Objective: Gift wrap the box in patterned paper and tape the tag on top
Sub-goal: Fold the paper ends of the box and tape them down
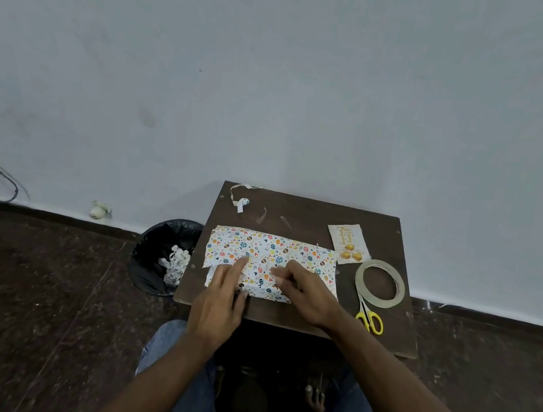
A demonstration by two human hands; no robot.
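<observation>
Box itself hidden under patterned paper [273, 261]. Left hand [221, 298] flat, fingers straight, pressing it; right hand [307, 293] – fingers curled, pinching paper. Tape roll [380, 282], scissors [371, 317] near table's [296, 319] right edge.

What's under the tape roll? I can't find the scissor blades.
The scissors run under the tape roll: yellow handles show, blade tips hidden beneath its near rim. Through its centre, only brown table shows.
</observation>
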